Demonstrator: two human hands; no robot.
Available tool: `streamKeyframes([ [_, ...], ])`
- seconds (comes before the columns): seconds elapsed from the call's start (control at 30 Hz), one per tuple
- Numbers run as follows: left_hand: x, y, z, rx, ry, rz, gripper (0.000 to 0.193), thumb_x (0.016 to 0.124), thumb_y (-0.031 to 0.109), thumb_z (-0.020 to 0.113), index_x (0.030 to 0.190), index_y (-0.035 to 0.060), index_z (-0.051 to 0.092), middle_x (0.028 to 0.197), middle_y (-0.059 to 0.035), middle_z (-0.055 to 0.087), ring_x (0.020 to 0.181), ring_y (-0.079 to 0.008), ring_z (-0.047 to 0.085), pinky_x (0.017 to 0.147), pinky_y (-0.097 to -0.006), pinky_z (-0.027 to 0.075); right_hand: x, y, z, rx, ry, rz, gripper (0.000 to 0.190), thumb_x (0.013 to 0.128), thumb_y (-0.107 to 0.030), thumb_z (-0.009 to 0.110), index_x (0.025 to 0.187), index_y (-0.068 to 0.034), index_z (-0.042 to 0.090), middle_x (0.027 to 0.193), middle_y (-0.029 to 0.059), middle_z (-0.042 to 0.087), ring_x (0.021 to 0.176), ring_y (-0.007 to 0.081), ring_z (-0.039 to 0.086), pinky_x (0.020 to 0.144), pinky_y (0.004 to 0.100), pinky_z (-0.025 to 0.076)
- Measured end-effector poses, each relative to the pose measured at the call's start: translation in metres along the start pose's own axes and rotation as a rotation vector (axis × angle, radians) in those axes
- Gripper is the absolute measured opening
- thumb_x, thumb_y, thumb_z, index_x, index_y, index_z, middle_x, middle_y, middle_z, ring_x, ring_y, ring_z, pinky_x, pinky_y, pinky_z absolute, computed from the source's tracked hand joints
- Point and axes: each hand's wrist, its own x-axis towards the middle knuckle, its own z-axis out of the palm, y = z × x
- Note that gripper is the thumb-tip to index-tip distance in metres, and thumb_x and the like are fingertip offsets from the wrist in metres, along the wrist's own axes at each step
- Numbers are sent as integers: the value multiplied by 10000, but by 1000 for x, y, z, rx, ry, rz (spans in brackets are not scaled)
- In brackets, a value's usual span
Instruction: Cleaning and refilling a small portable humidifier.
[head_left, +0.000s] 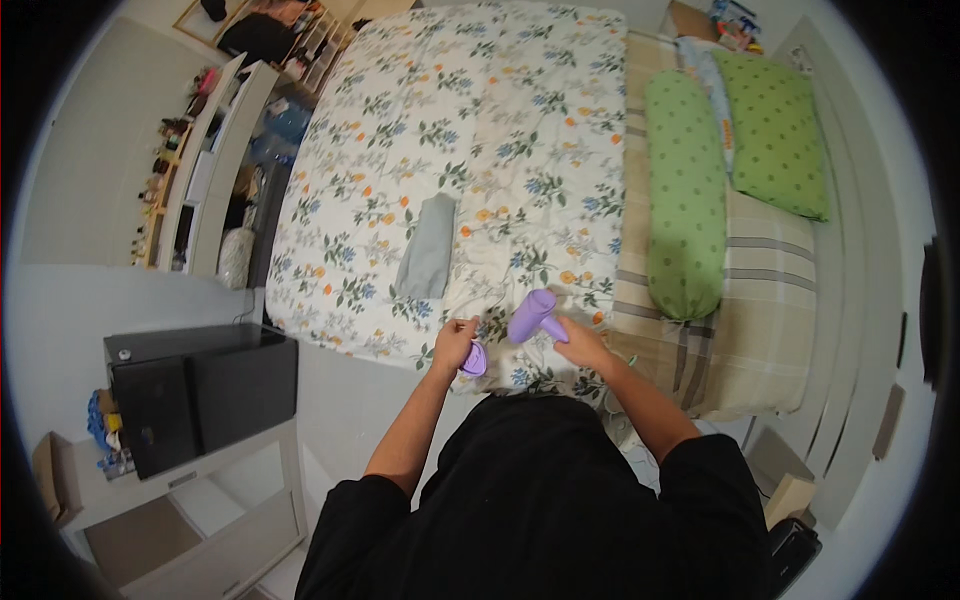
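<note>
My right hand (583, 343) grips the handle of a purple hair-dryer-shaped appliance (530, 316), its barrel tilted over the near edge of the bed. In my left hand (455, 343) is a smaller purple plastic part (475, 360) with a rounded outline; its exact kind is unclear, and my fingers partly hide it. A short gap separates the part from the appliance. Beyond my left hand lies a folded grey-blue cloth (427, 247), flat on a white floral quilt (420, 135).
To the right are a green bolster (686, 195) and a green pillow (776, 135) on a striped sheet (765, 300). A black mini fridge (240, 382) stands at left on a low cabinet (187, 487). White shelving (240, 142) with small bottles lines the left wall.
</note>
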Motion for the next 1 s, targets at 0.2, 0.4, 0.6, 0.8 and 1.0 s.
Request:
streamKeyframes([
  [0.2, -21, -40, -2, -685, -126, -432, 554, 1007, 522, 511, 1056, -11, 655, 957, -126, 684, 838, -233, 682, 750, -387, 562, 59, 120, 39, 421, -49, 245, 487, 846, -264, 629, 1253, 3, 599, 1124, 231, 679, 1030, 398, 652, 881, 457, 501],
  [0.4, -70, -43, -31, -994, -94, -439, 589, 1007, 556, 494, 1073, -7, 655, 960, -117, 700, 881, -235, 703, 813, -414, 581, 77, 82, 37, -175, 103, 326, 420, 863, -247, 600, 1211, -12, 612, 1147, 203, 653, 1029, 353, 642, 902, 458, 497],
  [0.6, -118, -51, -91, -1166, -24, -317, 456, 1021, 475, 536, 1067, 38, 660, 939, -78, 713, 833, -158, 713, 709, -298, 603, 83, 8, 64, -400, 603, 74, 414, 869, -171, 611, 1252, -23, 564, 1179, 183, 582, 1005, 353, 622, 935, 474, 497],
  [0.8, -182, -140, -170, -1273, 141, -137, 437, 1029, 469, 524, 1108, 50, 621, 952, -50, 682, 824, -156, 698, 681, -296, 594, 65, -227, 177, 133, -77, -496, 331, 910, -29, 623, 1234, -65, 571, 1247, 109, 582, 934, 204, 624, 788, 313, 507],
  [1.0, -236, -194, -266, -1404, 260, 35, 381, 1052, 418, 492, 1145, 65, 599, 995, -49, 659, 902, -158, 662, 794, -343, 556, -4, -441, 258, 106, -660, -801, 666, 820, -120, 804, 1389, -56, 462, 1328, 163, 541, 1264, 319, 538, 1047, 385, 454],
])
